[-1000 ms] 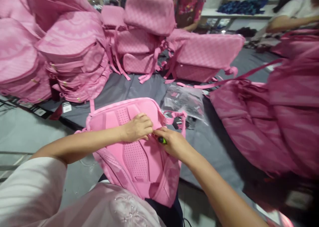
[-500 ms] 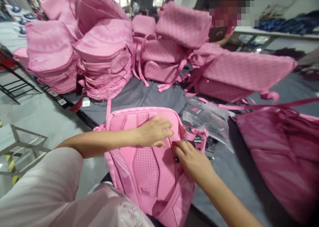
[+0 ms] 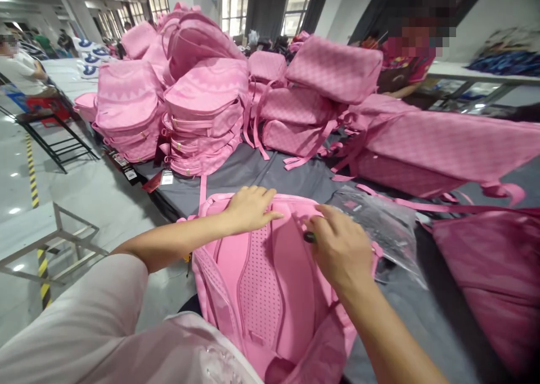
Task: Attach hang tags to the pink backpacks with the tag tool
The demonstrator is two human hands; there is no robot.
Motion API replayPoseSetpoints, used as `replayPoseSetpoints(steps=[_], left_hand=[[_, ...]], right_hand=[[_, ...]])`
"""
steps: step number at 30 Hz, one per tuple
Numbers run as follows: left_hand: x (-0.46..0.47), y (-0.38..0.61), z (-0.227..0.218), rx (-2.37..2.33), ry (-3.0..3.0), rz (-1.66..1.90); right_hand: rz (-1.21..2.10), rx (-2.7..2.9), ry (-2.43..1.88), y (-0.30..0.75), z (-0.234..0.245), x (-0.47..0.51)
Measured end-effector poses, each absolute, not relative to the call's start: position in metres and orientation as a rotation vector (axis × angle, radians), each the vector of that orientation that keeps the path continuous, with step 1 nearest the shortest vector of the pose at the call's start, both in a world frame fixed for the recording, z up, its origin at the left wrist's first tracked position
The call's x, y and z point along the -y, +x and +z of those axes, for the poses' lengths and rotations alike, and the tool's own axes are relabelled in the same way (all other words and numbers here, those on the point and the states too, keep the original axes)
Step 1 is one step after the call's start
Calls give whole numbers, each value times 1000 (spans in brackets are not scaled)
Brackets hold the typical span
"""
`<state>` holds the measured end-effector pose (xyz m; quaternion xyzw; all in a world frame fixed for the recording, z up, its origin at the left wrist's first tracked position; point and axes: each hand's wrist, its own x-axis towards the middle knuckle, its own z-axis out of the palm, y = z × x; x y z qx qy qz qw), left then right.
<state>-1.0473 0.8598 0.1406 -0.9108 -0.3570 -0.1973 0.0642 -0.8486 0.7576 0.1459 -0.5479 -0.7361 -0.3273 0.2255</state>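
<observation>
A pink backpack [image 3: 295, 283] lies in front of me with its padded, perforated back panel facing up and its shoulder straps toward me. My left hand [image 3: 252, 211] rests across the upper part of that panel, fingers stretched out and thumb apart, holding nothing. Over the backpack's upper right side is my right hand [image 3: 340, 246], its fingers curled. A small dark object [image 3: 309, 236] pokes out of the right hand by the fingers. Most of it is hidden in the palm, so its kind does not show.
Stacked pink backpacks [image 3: 205, 120] line the back of the dark-covered table [image 3: 278, 173]. A clear plastic bag [image 3: 386, 226] lies to the right, near another pink backpack [image 3: 489, 277]. A person [image 3: 411, 63] is beyond the stacks. A metal-framed stand [image 3: 76, 232] is at left.
My right hand has lifted from the backpack's right edge and moved up, the dark object still in it. My left hand has flattened toward the top edge. The view has tilted up.
</observation>
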Motion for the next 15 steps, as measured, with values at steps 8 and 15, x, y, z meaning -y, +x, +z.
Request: replayPoseSetpoints(steps=[8, 15], left_hand=[[-825, -998, 112, 40, -2898, -591], [-808, -964, 107, 115, -2980, -288]], right_hand=[[336, 763, -1534, -849, 123, -647], [15, 748, -1386, -900, 53, -662]])
